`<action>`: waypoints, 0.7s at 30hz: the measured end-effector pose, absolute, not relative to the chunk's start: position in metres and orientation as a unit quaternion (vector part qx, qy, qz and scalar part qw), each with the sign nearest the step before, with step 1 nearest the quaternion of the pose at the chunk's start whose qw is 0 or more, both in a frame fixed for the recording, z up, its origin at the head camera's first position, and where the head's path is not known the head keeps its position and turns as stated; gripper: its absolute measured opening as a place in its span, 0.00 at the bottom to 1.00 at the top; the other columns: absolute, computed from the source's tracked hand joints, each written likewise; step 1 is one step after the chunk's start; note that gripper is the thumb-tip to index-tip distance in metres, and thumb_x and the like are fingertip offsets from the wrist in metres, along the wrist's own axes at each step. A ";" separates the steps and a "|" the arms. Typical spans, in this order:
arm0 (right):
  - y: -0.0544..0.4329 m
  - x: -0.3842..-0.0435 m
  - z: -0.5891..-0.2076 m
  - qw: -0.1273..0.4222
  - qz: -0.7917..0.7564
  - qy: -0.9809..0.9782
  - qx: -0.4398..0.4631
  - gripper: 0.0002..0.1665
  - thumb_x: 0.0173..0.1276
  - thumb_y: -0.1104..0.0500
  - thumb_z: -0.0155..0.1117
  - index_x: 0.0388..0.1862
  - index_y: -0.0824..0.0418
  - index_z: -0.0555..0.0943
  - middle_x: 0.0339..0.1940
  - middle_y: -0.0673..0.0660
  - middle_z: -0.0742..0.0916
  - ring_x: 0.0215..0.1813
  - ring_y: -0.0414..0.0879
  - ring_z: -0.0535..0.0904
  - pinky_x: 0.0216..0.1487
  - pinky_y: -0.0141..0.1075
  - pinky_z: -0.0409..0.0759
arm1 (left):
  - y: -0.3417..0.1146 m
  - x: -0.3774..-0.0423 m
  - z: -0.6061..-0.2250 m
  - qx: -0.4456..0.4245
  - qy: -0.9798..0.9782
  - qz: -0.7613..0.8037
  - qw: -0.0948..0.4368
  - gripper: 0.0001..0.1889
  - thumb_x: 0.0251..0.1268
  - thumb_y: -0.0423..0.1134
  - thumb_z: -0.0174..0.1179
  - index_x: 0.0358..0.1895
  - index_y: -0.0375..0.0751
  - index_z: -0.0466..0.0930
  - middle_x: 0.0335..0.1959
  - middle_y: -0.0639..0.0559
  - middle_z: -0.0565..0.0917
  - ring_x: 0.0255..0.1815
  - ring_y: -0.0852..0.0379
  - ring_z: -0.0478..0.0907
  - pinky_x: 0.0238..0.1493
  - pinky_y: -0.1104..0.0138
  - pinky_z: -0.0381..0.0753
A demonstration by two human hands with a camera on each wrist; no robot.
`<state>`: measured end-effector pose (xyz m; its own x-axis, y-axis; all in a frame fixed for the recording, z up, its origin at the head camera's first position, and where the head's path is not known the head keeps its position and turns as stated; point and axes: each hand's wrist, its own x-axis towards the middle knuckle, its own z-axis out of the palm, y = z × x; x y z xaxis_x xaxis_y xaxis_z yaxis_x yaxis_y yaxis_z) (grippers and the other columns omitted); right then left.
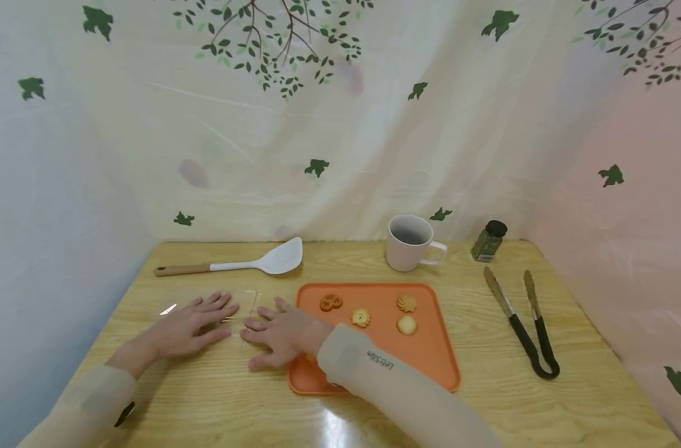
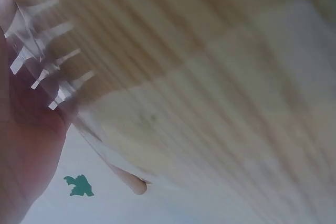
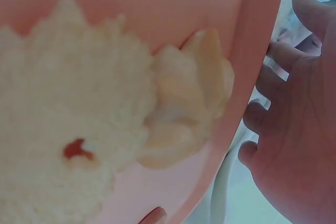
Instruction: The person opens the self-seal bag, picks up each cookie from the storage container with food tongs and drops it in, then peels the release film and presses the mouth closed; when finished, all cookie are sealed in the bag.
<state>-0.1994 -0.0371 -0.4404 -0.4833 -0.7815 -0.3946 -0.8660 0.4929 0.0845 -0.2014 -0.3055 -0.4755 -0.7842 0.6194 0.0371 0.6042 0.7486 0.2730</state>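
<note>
A clear plastic sheet or bag [image 1: 249, 305] lies flat on the table; I cannot tell which it is. My left hand [image 1: 190, 326] rests on it with fingers spread and palm down. Close by on the right, my right hand [image 1: 281, 335] spreads its fingers over the plastic's right edge, the wrist crossing the left side of an orange tray [image 1: 438, 364]. On the tray lie a pretzel-shaped cookie [image 1: 331, 302], a flower-shaped cookie [image 1: 360, 318], a swirled cookie [image 1: 407, 303] and a round cookie [image 1: 407, 325]. The right wrist view shows a pale, rough-edged cookie [image 3: 73, 93] up close. My right sleeve hides part of the tray.
Behind the hands lies a white spatula [image 1: 281, 256] with a wooden handle. A white mug [image 1: 405, 249] stands behind the tray, and a small dark-capped jar [image 1: 488, 241] is at the back right. Black-handled tongs [image 1: 527, 330] lie spread right of the tray.
</note>
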 end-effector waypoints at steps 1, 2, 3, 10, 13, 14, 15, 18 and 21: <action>-0.037 -0.200 -0.441 0.157 0.138 0.851 -0.482 0.44 0.73 0.22 0.27 0.83 0.34 0.46 0.83 0.38 0.50 0.83 0.43 0.40 0.80 0.50 0.36 | -0.305 -0.202 -0.475 0.330 0.934 0.137 0.025 0.29 0.78 0.55 0.55 0.72 0.41 0.72 0.75 0.37 0.66 0.75 0.35 0.61 0.70 0.37 0.59; -0.037 -0.200 -0.441 0.160 0.138 0.851 -0.481 0.43 0.73 0.22 0.27 0.83 0.33 0.46 0.83 0.38 0.49 0.83 0.43 0.40 0.80 0.50 0.36 | -0.305 -0.202 -0.474 0.329 0.933 0.141 0.024 0.28 0.78 0.54 0.55 0.71 0.41 0.74 0.74 0.37 0.67 0.75 0.36 0.62 0.70 0.37 0.59; -0.037 -0.200 -0.441 0.164 0.136 0.851 -0.481 0.43 0.74 0.22 0.27 0.83 0.33 0.46 0.83 0.38 0.49 0.83 0.43 0.40 0.80 0.49 0.36 | -0.304 -0.203 -0.473 0.332 0.931 0.148 0.023 0.26 0.78 0.52 0.56 0.69 0.40 0.76 0.74 0.37 0.68 0.74 0.35 0.63 0.70 0.37 0.59; -0.038 -0.203 -0.445 0.171 0.131 0.852 -0.476 0.42 0.74 0.22 0.27 0.83 0.31 0.46 0.83 0.36 0.48 0.83 0.42 0.41 0.80 0.49 0.37 | -0.306 -0.205 -0.471 0.359 0.917 0.174 -0.012 0.16 0.75 0.40 0.61 0.60 0.39 0.84 0.66 0.35 0.76 0.68 0.35 0.72 0.65 0.36 0.66; -0.038 -0.203 -0.445 0.173 0.124 0.854 -0.476 0.42 0.74 0.22 0.28 0.83 0.30 0.46 0.83 0.36 0.49 0.83 0.42 0.41 0.80 0.50 0.37 | -0.307 -0.204 -0.469 0.360 0.912 0.190 -0.043 0.14 0.72 0.37 0.64 0.57 0.39 0.86 0.63 0.37 0.80 0.64 0.37 0.76 0.62 0.40 0.71; -0.038 -0.203 -0.445 0.173 0.123 0.854 -0.476 0.42 0.74 0.22 0.29 0.83 0.30 0.46 0.83 0.36 0.49 0.83 0.42 0.41 0.80 0.49 0.37 | -0.307 -0.204 -0.468 0.359 0.910 0.200 -0.050 0.13 0.70 0.35 0.65 0.55 0.39 0.87 0.61 0.38 0.81 0.63 0.37 0.78 0.61 0.41 0.74; -0.038 -0.203 -0.445 0.175 0.121 0.854 -0.475 0.42 0.74 0.22 0.29 0.83 0.30 0.45 0.83 0.35 0.48 0.83 0.42 0.41 0.80 0.49 0.37 | -0.306 -0.203 -0.466 0.353 0.910 0.210 -0.053 0.12 0.69 0.34 0.66 0.53 0.39 0.88 0.59 0.39 0.83 0.61 0.38 0.79 0.59 0.42 0.76; -0.037 -0.203 -0.444 0.180 0.114 0.855 -0.473 0.41 0.74 0.22 0.29 0.82 0.29 0.45 0.83 0.36 0.48 0.83 0.42 0.40 0.80 0.49 0.37 | -0.305 -0.200 -0.459 0.332 0.911 0.240 -0.049 0.08 0.67 0.33 0.68 0.48 0.42 0.90 0.52 0.42 0.87 0.54 0.43 0.84 0.50 0.49 0.83; -0.036 -0.203 -0.444 0.188 0.109 0.855 -0.472 0.41 0.74 0.22 0.30 0.83 0.29 0.45 0.83 0.36 0.48 0.83 0.42 0.39 0.80 0.48 0.38 | -0.303 -0.199 -0.453 0.319 0.907 0.268 -0.050 0.06 0.65 0.34 0.70 0.42 0.45 0.90 0.43 0.50 0.90 0.46 0.52 0.87 0.41 0.57 0.86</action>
<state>-0.2030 -0.0363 -0.4437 -0.4840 -0.7657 -0.4236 -0.8474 0.5309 0.0084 -0.1989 -0.3030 -0.4525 -0.7910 0.5530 0.2616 0.6064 0.6518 0.4556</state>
